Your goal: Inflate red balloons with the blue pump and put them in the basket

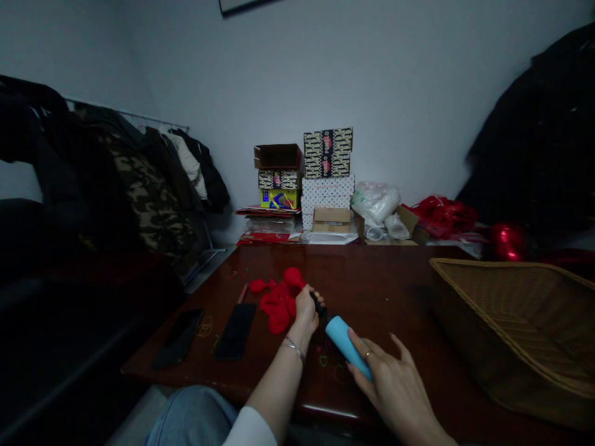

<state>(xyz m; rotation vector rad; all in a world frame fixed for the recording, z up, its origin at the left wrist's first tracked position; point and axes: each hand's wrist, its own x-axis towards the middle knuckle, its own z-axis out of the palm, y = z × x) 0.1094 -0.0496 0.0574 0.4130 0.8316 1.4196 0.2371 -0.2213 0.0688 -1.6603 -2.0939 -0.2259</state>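
Observation:
Above the dark table, my left hand is closed round the black end of a light blue cylinder that looks like a hand pump. A red balloon shows just beyond its fingers. My right hand has its fingers along the blue cylinder, thumb on the near side and the other fingers on the far side, one of them raised. Several small red balloons lie in a heap left of my left hand.
Two dark phones lie at the left, with rubber bands between them. A wicker basket stands at the right. Stacked boxes and plastic bags are behind the table. Clothes hang at the left.

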